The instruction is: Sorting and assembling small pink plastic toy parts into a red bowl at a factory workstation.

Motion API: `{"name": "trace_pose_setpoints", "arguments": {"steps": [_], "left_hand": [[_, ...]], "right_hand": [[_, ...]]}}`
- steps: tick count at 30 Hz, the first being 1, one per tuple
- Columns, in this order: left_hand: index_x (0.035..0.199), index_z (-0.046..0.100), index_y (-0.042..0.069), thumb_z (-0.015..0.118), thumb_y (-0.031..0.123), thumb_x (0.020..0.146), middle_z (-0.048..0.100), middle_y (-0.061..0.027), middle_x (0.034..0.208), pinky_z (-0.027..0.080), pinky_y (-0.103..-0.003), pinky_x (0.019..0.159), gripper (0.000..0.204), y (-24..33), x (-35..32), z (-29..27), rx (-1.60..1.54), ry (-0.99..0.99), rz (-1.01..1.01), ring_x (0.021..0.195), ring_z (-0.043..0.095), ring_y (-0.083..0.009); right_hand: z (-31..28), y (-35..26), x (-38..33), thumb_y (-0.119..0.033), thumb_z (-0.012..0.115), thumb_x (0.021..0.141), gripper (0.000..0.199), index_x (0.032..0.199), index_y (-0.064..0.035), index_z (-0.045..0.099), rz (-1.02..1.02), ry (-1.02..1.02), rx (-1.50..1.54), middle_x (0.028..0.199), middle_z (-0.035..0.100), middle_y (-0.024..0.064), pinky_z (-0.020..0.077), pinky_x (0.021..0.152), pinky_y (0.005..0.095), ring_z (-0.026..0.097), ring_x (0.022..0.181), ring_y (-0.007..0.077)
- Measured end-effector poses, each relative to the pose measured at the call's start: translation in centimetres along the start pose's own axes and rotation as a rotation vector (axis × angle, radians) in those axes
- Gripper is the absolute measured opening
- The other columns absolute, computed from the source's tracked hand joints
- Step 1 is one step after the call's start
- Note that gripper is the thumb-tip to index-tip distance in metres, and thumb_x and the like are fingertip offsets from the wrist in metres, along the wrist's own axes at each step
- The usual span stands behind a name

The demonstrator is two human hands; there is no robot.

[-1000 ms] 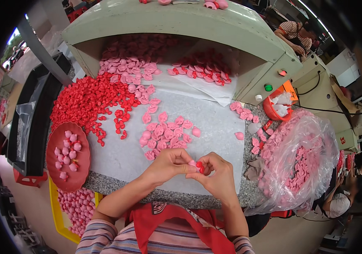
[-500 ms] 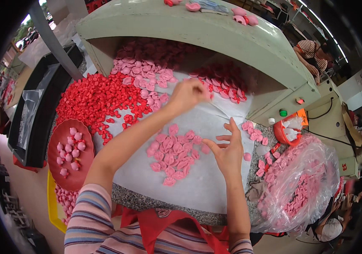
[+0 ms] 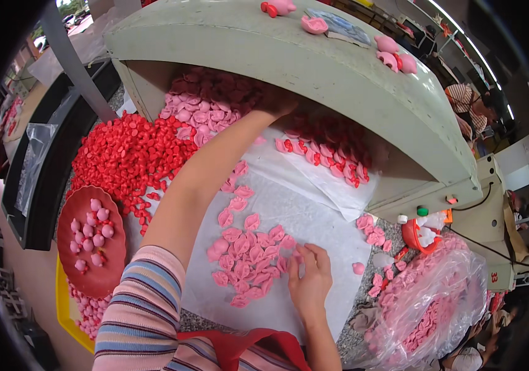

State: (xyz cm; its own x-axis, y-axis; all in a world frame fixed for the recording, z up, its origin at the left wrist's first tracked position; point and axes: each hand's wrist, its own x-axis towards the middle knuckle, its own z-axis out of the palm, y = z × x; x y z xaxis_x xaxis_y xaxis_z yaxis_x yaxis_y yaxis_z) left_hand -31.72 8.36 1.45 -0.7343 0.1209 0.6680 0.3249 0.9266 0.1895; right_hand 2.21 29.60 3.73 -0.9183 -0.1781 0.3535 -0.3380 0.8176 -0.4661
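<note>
My left arm stretches forward beneath a pale green metal hood, and my left hand (image 3: pixel 279 103) is in its shadow above the pink pieces at the back, its fingers hidden. Closer to me, my right hand (image 3: pixel 309 278) bends its fingers at the right edge of a loose cluster of pink, hollow, shell-like plastic pieces (image 3: pixel 243 253) on white paper (image 3: pixel 332 247). A small pink piece shows at its thumb and fingertips. Joined pink and red pieces (image 3: pixel 323 154) lie in rows under the hood, on the right.
Small red parts (image 3: pixel 128 148) are heaped left. A red scalloped dish (image 3: pixel 94 281) holds pink figures, above a yellow bin (image 3: pixel 63 309). Right are a red cup (image 3: pixel 410 236) with white bottles and a clear plastic bag (image 3: pixel 462 290) of pink pieces. The hood's edge (image 3: pixel 314 93) arches over my left hand.
My left hand has moved deeper under the hood. My right hand has come down to the pink cluster, and its spread fingers have drawn together. More pink pieces show behind the cluster.
</note>
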Motion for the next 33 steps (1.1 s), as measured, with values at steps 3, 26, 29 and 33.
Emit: {"name": "trace_pose_setpoints", "arguments": {"steps": [3, 26, 29, 33], "left_hand": [[0.107, 0.058, 0.004, 0.054, 0.029, 0.082, 0.057, -0.0175, 0.108, 0.04, -0.045, 0.087, 0.035, 3.4, 0.5, -1.9, -0.194, 0.381, 0.168, 0.099, 0.053, -0.0331], [0.114, 0.053, -0.001, 0.054, 0.009, 0.089, 0.062, -0.0121, 0.098, 0.055, -0.032, 0.077, 0.027, 14.6, -23.4, -21.4, -2.061, -0.547, -1.082, 0.09, 0.064, -0.024], [0.115, 0.053, -0.002, 0.054, 0.01, 0.089, 0.062, -0.0124, 0.101, 0.055, -0.03, 0.078, 0.029, 15.6, -24.3, -23.1, -2.17, -0.452, -1.142, 0.094, 0.063, -0.0235], [0.117, 0.052, -0.002, 0.054, 0.009, 0.088, 0.061, -0.0128, 0.103, 0.055, -0.03, 0.078, 0.031, 15.4, -27.1, -25.5, -2.084, -0.339, -1.174, 0.095, 0.062, -0.0235]], "right_hand": [[0.0, 0.0, -0.9, -0.004, 0.064, 0.077, 0.023, 0.1, -0.0045, 0.062, 0.11, -0.028, -0.067, 0.099, 0.058, 0.0112, 0.0501, 0.067, 0.0312, 0.059, 0.085, 0.0244], [0.0, 2.5, -0.7, -0.003, 0.07, 0.07, 0.022, 0.091, -0.0042, 0.065, 0.282, -0.129, 0.263, 0.088, 0.059, 0.0076, 0.0491, 0.057, 0.0272, 0.059, 0.059, 0.0159], [0.2, 2.6, -1.4, -0.005, 0.071, 0.069, 0.025, 0.093, -0.0047, 0.065, 0.244, -0.099, 0.208, 0.087, 0.058, 0.0073, 0.0487, 0.056, 0.0283, 0.059, 0.058, 0.0152], [-0.6, 0.0, -0.8, -0.005, 0.07, 0.069, 0.027, 0.095, -0.0049, 0.065, 0.154, -0.046, -0.011, 0.087, 0.058, 0.0072, 0.0486, 0.061, 0.031, 0.059, 0.066, 0.0188]]}}
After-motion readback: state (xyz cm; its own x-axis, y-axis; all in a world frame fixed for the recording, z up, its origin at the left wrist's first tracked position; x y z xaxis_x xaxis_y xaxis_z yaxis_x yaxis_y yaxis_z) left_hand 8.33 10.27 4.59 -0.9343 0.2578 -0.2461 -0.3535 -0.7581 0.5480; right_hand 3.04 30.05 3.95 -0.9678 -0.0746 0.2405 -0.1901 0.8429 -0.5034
